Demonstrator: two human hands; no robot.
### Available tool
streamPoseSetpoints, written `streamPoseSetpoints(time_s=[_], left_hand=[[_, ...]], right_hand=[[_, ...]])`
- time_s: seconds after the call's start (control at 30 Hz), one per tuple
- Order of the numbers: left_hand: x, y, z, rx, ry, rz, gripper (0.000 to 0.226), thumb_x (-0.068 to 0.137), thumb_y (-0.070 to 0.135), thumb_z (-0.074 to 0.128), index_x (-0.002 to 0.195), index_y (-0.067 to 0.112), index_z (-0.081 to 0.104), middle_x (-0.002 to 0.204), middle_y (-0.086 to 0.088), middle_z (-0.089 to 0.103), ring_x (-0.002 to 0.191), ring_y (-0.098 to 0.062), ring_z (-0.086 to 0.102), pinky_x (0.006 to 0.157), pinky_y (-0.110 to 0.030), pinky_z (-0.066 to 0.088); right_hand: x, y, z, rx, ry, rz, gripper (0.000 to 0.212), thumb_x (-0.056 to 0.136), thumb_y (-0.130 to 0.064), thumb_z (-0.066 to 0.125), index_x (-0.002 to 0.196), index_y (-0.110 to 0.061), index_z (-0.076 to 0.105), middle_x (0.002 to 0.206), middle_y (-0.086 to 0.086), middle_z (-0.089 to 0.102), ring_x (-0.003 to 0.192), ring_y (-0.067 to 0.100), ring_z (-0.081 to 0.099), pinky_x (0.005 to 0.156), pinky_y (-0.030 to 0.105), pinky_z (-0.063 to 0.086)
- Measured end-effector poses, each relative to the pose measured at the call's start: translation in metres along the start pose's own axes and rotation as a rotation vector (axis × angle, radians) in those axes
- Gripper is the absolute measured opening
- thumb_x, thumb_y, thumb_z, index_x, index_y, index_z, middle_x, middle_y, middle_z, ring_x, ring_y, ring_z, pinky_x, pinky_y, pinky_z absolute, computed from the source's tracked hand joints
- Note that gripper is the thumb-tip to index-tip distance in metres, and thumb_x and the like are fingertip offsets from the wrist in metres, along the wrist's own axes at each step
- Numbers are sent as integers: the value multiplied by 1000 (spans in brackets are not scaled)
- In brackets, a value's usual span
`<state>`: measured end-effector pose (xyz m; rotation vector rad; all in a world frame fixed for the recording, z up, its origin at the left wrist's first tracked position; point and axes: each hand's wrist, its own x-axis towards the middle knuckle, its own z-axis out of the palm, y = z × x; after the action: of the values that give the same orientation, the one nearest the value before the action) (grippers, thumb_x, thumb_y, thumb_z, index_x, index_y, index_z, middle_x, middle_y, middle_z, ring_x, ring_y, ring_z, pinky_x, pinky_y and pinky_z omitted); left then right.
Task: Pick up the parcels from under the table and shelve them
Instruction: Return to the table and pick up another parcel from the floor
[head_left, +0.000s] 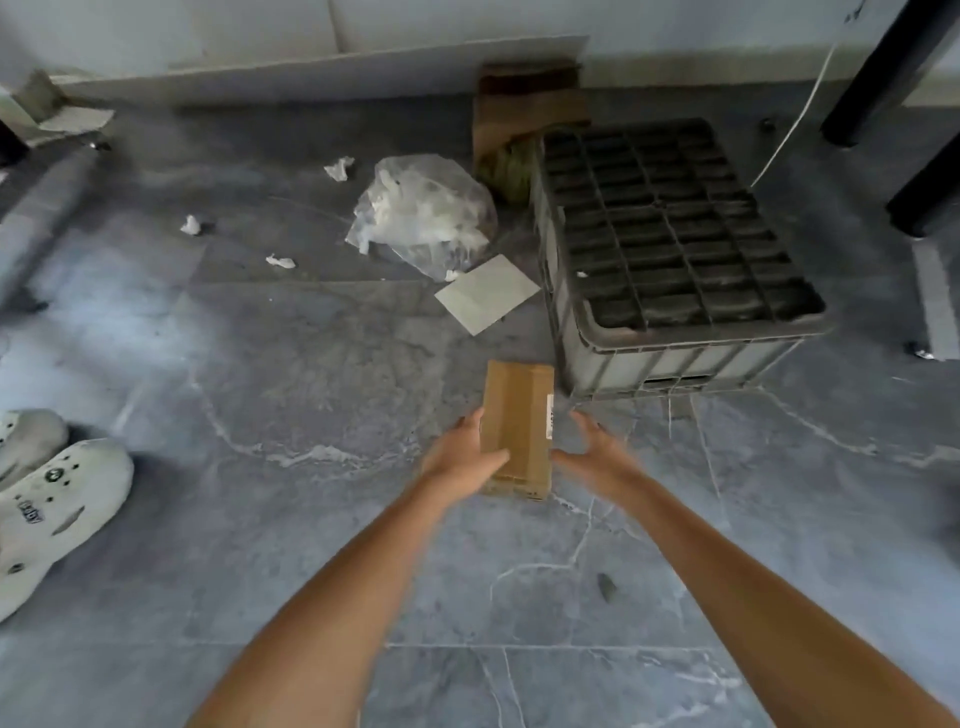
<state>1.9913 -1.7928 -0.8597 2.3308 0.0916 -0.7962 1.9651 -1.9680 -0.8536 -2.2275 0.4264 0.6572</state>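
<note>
A small brown cardboard parcel (519, 415) with a white label on its right edge lies on the grey marble floor, just in front of a grey crate. My left hand (462, 457) grips its left side, thumb across the top. My right hand (597, 457) is open beside the parcel's right edge, fingers spread, and I cannot tell whether it touches the box.
An upturned grey plastic crate (675, 358) stands right of the parcel. Behind it lie a clear plastic bag (421, 208), a white card (488, 293), a brown cardboard piece (524, 114) and paper scraps. Black table legs (883, 67) rise at the right. White clogs (57, 499) sit at the left.
</note>
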Motion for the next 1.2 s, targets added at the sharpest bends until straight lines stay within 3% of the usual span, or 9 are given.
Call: streamPoseSetpoints(time_s=[0.13,0.27,0.47,0.57,0.73,0.87,1.0,1.1,1.2], left_hand=[[58,-22,26,-79,17,-4,77,92,28,57,155,19,13,152,-9,39,132,-27,47,99,-27,38],[92,-37,44,-132,-6,-32,77,91,25,59,154,14,15,149,-10,44,131,-27,48,100,-30,40],[86,-33,47,-199,-1,-52,63,77,27,67,134,13,46,124,-11,62,113,-26,60,98,-43,50],[53,-14,28,-209,2,-74,77,71,33,68,140,12,41,132,-12,58,120,-27,56,102,-41,48],[-34,48,-23,-266,-4,-118,60,82,16,67,136,9,42,130,-12,59,117,-26,58,88,-27,46],[-103,103,-68,-290,-34,-135,58,84,18,65,136,8,41,132,-11,57,118,-25,56,86,-25,43],[-175,155,-116,-302,-41,-163,58,88,22,63,137,6,37,135,-13,53,123,-28,53,89,-28,42],[-228,183,-149,-333,-71,-174,58,89,26,61,139,11,36,137,-9,53,123,-26,53,93,-29,42],[-282,204,-179,-315,-81,-182,57,89,26,62,139,11,40,137,-6,54,125,-26,53,92,-26,40]], right_hand=[[61,29,34,60,19,12,81,89,-27,59,152,-20,8,155,10,28,136,29,37,96,28,37],[93,44,58,163,1,34,85,91,-33,56,152,-18,-2,154,10,31,137,30,38,107,33,34],[77,31,66,267,26,82,61,93,-36,52,142,-8,30,137,14,50,123,30,51,88,27,38],[41,11,47,284,54,88,49,95,-34,49,135,-7,39,134,15,42,118,31,48,87,28,35],[-36,-36,-10,309,60,87,44,97,-31,44,134,-8,41,134,15,35,109,25,45,89,25,33],[-105,-85,-65,330,64,131,54,95,-34,46,143,-18,28,139,11,30,122,30,44,98,35,37],[-176,-133,-120,432,43,202,44,93,-36,46,132,-28,30,129,9,34,118,33,44,98,43,42],[-232,-164,-153,511,-14,213,21,95,-34,43,114,-33,33,123,11,51,96,24,56,72,32,50],[-289,-193,-180,504,5,209,21,98,-22,39,120,-20,39,89,5,57,67,12,52,52,23,39]])
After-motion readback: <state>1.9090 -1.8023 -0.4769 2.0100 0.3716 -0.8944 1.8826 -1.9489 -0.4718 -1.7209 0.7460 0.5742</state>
